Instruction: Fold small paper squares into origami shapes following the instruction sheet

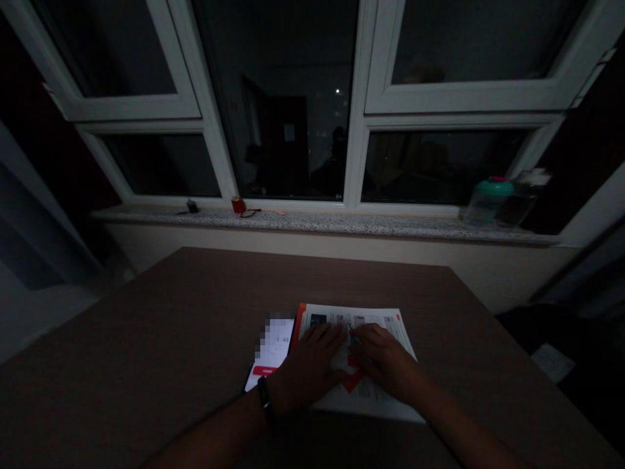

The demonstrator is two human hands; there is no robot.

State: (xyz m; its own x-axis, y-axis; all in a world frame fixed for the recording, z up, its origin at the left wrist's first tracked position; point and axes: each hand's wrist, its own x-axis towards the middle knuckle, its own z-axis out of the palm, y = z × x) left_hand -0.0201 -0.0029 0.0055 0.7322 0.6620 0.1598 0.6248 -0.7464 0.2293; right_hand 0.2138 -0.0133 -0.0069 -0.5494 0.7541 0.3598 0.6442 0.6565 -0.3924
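Observation:
A printed magazine or booklet with an orange-red left edge lies flat on the brown table. My left hand, with a dark band on the wrist, rests on its left half, fingers spread. On its right half is my right hand, its fingers bent and close together near a small red and dark item whose shape is unclear; whether they grip it is hidden. A phone with a lit screen lies left of the booklet, partly behind my left forearm.
The brown table meets a wall under a window. On the stone sill stand a small red item, a dark small item and a bottle with a teal lid. Dark cloth and paper are at the right.

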